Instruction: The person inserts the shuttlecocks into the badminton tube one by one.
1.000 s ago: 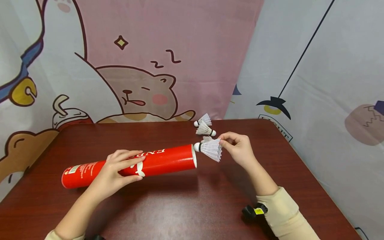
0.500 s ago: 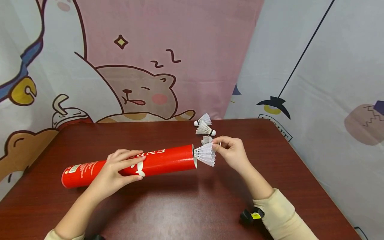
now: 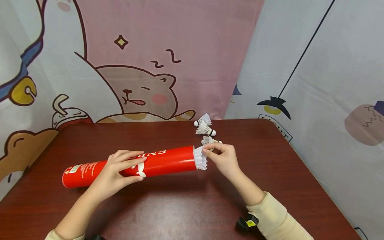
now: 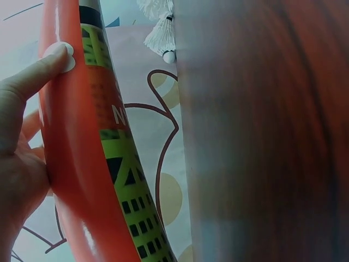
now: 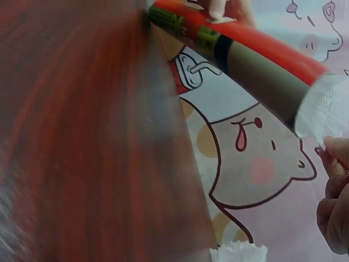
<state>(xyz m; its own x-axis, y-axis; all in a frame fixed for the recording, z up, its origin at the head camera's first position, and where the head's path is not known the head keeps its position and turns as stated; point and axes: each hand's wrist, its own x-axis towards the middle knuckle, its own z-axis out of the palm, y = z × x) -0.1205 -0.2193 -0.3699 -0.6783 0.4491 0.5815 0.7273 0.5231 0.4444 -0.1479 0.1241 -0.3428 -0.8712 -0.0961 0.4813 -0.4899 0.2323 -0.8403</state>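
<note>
A red cardboard shuttlecock tube [image 3: 171,161] lies slanted across the middle of the head view, its right end raised off the table. My left hand [image 3: 115,170] grips it around the middle, thumb on the near side and fingers over the top. At the tube's right mouth a white shuttlecock [image 3: 200,158] is partway in; its head is hidden inside and its skirt sticks out. My right hand [image 3: 223,158] pinches the skirt's edge between thumb and forefinger. The right wrist view shows the shuttlecock's mesh skirt [image 5: 330,103] spreading from the tube's rim.
Behind my right hand lies another shuttlecock [image 3: 207,140], partly hidden. Two more shuttlecocks, one nearer [image 3: 205,129] and one farther [image 3: 203,120], lie towards the back edge of the dark wooden table [image 3: 168,213]. A printed cloth [image 3: 210,50] hangs behind the table.
My right hand has moved left, sliding the shuttlecock from outside the tube's mouth into it, up to the skirt. My left hand and the tube have hardly moved.
</note>
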